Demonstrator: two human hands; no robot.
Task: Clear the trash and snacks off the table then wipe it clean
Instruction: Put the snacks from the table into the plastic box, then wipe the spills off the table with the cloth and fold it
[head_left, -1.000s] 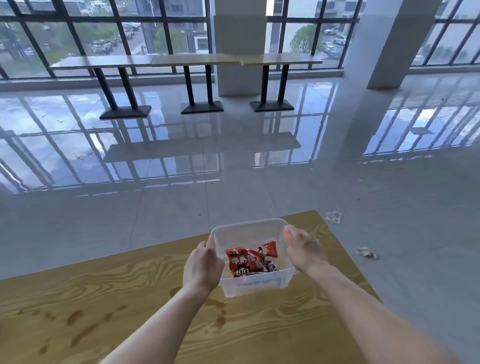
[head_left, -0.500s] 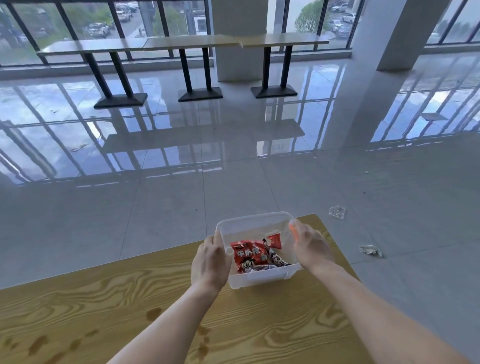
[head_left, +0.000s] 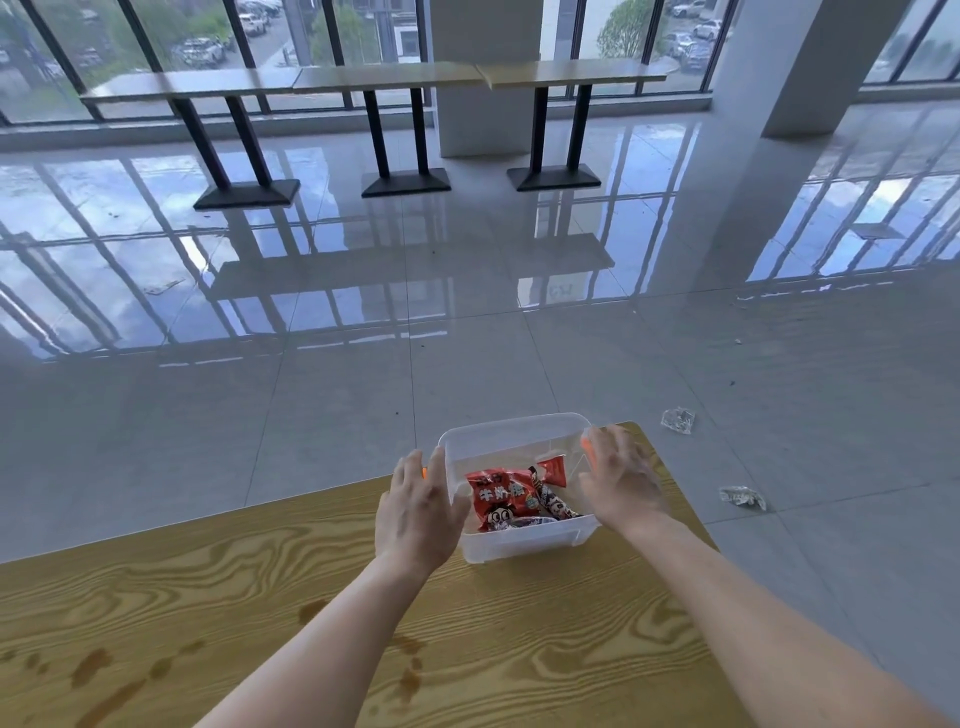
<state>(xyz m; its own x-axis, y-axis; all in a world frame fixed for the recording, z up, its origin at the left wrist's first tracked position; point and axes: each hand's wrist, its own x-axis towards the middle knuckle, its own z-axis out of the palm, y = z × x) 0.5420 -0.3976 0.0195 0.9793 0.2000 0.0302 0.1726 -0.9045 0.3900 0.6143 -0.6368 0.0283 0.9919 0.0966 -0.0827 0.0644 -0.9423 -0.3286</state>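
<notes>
From the head camera, one clear plastic box (head_left: 519, 499) sits at the far right corner of the wooden table (head_left: 208, 587), between the two hands. The left hand (head_left: 415, 509) lies against its left wall with fingers spread; the right hand (head_left: 618, 478) lies on its right wall, fingers loosely extended, neither curled round anything. Inside, between the fingers, lie red snack packets (head_left: 504, 496), at least two. Brown spill marks (head_left: 98, 670) stain the wood nearer than the hands. Two crumpled wrappers (head_left: 678, 420) lie on the floor right of the right fingers.
</notes>
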